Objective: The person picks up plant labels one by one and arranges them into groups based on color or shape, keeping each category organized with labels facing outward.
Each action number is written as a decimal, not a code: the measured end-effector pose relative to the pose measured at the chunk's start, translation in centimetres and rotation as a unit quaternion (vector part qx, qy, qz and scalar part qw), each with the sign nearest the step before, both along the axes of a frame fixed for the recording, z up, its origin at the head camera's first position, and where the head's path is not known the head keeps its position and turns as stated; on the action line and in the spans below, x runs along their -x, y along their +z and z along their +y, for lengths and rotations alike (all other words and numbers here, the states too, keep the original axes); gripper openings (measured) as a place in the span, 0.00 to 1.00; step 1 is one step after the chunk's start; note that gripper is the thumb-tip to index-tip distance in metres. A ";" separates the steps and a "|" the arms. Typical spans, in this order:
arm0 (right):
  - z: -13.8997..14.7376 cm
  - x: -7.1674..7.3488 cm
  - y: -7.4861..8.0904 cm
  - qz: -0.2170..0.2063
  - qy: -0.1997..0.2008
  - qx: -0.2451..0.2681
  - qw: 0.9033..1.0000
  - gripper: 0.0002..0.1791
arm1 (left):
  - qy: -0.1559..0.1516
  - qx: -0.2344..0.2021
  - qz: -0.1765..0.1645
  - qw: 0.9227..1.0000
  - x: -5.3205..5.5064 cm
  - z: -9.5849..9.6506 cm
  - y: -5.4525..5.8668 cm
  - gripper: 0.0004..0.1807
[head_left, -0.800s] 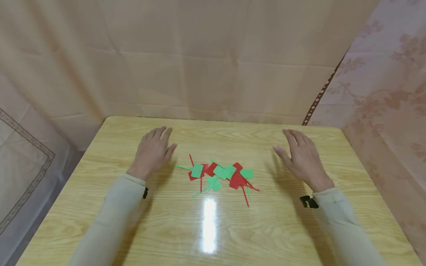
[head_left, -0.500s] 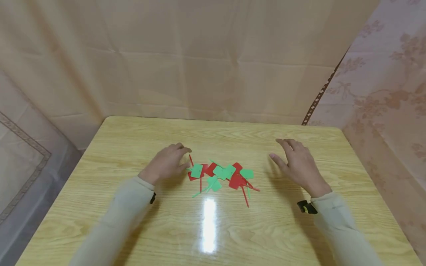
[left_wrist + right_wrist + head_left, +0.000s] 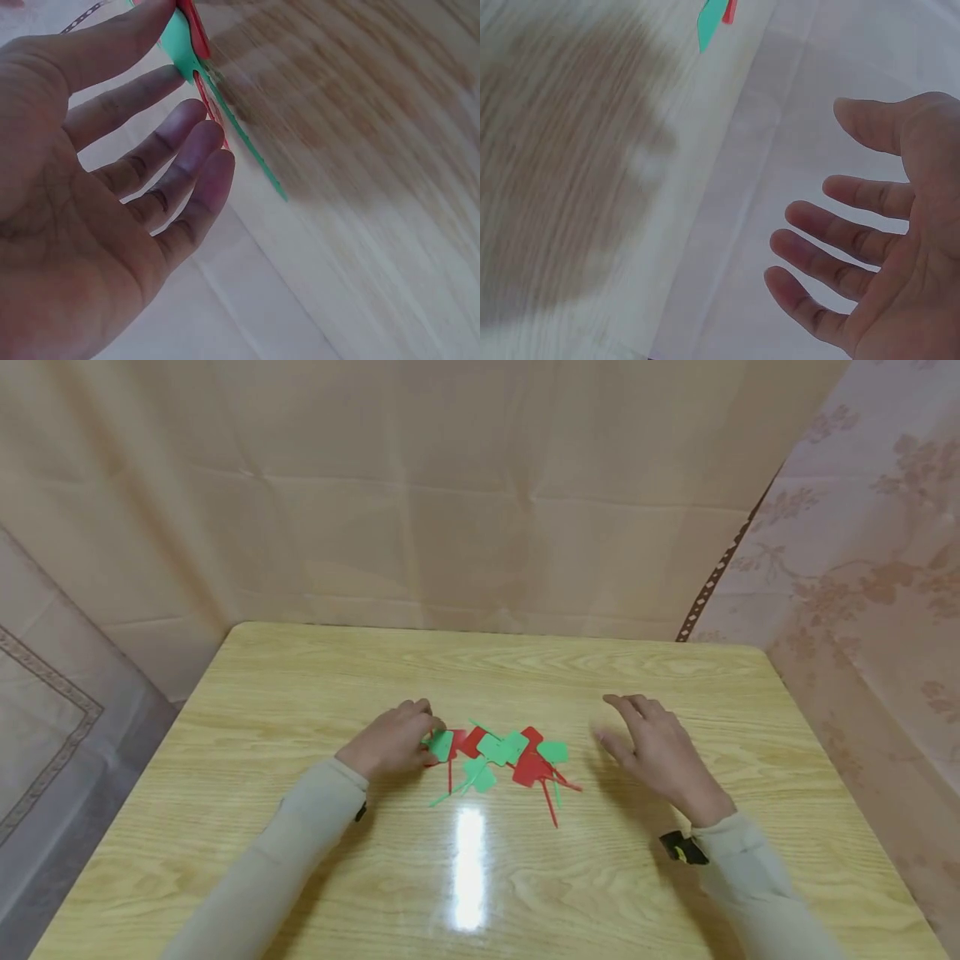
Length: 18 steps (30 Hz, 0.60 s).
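Red and green tags [image 3: 493,749] lie between the hands [image 3: 393,739] [image 3: 663,758], nearer the left.

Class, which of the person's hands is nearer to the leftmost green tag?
Left. The left hand is at the left edge of the leftmost green tag; the right hand is apart from it, beyond the other tags to the right.

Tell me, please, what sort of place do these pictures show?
Probably a curtained-off indoor work corner, though the wider building cannot be seen: beige cloth hangs behind a wood-patterned table, flowered cloth covers the right side, and a bright light reflection shows on the tabletop.
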State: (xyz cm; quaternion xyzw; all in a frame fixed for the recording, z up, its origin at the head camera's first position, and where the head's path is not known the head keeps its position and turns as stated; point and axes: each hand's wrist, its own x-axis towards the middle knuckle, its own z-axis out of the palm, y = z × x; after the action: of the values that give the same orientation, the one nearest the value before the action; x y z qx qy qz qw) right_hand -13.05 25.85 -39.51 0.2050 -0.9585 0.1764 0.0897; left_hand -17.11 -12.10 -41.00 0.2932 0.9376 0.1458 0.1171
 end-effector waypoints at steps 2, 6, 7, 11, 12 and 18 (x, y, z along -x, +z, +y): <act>-0.2 -0.2 -0.1 -0.001 0.001 0.002 1.000 0.31 | 0.005 -0.002 -0.001 1.000 0.1 0.0 0.0 0.20; -0.5 -0.5 -0.4 -0.011 0.003 0.003 1.000 0.31 | 0.020 -0.013 -0.011 1.000 0.1 0.0 0.0 0.22; -0.6 -0.6 -0.5 -0.012 0.003 0.004 1.000 0.31 | 0.023 -0.016 -0.014 1.000 0.1 0.1 0.0 0.22; -0.8 -0.7 -0.6 -0.009 0.008 0.007 1.000 0.31 | 0.040 -0.044 -0.039 0.997 0.2 0.1 0.2 0.21; -0.8 -0.8 -0.7 -0.007 0.010 0.008 1.000 0.31 | 0.044 -0.053 -0.047 0.997 0.2 0.1 0.2 0.20; -0.9 -0.8 -1.0 -0.010 0.011 0.010 1.000 0.31 | 0.049 -0.075 -0.073 0.993 0.4 0.1 0.2 0.15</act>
State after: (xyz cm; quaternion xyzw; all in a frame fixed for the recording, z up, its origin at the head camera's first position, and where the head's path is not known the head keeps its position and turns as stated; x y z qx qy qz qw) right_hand -12.25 24.91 -40.54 0.2125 -0.9554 0.1886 0.0798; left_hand -17.55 -12.02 -40.83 0.2431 0.9261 0.2426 0.1560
